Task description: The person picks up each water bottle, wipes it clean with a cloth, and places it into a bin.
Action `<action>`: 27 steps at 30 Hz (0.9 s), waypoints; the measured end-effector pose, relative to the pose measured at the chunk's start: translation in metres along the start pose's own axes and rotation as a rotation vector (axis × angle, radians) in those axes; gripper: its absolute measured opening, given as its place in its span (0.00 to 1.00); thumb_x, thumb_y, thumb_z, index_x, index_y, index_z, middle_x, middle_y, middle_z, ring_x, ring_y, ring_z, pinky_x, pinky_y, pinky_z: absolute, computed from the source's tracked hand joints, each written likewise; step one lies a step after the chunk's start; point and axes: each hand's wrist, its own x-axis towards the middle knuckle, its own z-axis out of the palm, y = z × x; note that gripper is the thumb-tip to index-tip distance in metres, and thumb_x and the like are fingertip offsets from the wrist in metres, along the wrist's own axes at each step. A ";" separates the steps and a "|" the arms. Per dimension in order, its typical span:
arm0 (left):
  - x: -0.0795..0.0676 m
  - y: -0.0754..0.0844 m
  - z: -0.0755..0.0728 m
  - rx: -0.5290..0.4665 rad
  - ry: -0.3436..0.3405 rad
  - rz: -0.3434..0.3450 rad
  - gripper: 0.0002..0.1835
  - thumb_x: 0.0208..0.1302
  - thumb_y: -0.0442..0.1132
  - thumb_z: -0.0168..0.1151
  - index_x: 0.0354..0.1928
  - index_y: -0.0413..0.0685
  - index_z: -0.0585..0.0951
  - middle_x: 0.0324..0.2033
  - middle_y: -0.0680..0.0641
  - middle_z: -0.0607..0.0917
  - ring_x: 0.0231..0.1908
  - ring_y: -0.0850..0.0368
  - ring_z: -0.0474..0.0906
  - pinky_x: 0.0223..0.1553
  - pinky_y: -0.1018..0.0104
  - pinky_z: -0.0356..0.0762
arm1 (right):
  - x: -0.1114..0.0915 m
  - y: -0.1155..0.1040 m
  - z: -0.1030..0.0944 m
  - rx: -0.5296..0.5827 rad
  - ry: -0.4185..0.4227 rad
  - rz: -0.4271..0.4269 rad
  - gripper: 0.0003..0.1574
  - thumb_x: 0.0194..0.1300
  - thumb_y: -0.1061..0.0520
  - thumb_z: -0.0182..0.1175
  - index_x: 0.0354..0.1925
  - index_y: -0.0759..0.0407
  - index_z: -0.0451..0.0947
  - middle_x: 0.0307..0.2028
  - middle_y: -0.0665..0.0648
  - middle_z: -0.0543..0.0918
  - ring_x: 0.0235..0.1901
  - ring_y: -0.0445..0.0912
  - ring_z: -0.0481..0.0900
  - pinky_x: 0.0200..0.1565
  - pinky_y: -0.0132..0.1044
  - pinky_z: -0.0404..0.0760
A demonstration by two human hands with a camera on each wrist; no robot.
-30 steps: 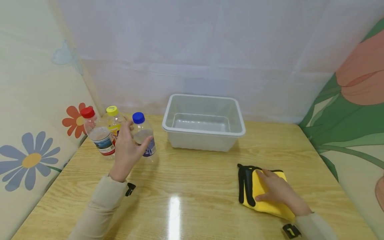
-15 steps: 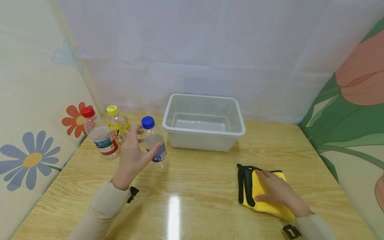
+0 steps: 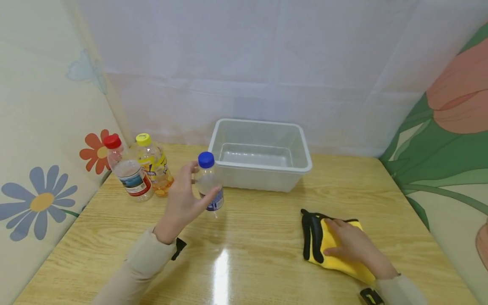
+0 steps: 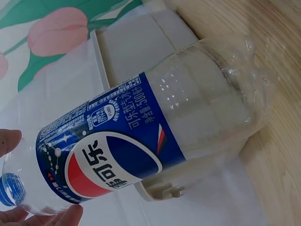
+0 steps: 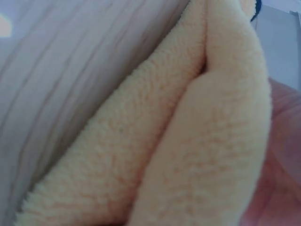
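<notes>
My left hand (image 3: 183, 203) grips a clear plastic cola bottle (image 3: 207, 180) with a blue cap, its thumb on the near side and fingers on the far side. In the left wrist view the blue label (image 4: 110, 141) with a red, white and blue round logo shows, with fingertips round the bottle's upper part. The bottle overlaps the front left corner of the grey plastic bin (image 3: 263, 178). On the right, my right hand (image 3: 352, 241) rests on a folded yellow cloth (image 3: 335, 262) with black edging, thumb and fingers spread. Fluffy folds of that cloth fill much of the right wrist view.
Two more clear bottles stand close together at the left: a red-capped bottle (image 3: 131, 176) and a yellow-capped bottle (image 3: 154, 165) with some orange at its base. The wooden table (image 3: 259, 237) meets a white backdrop behind and flowered cloth walls at both sides.
My left hand has carried the blue-capped bottle right, away from the other two bottles and over to the bin's front left corner. The right hand stays on the cloth.
</notes>
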 end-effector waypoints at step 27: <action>0.013 0.022 0.040 -0.217 -0.102 0.141 0.37 0.43 0.39 0.74 0.54 0.33 0.67 0.46 0.40 0.75 0.43 0.50 0.73 0.34 0.67 0.81 | -0.007 -0.012 -0.003 -0.001 -0.017 -0.005 0.38 0.45 0.45 0.70 0.48 0.69 0.74 0.39 0.63 0.81 0.36 0.56 0.79 0.37 0.51 0.79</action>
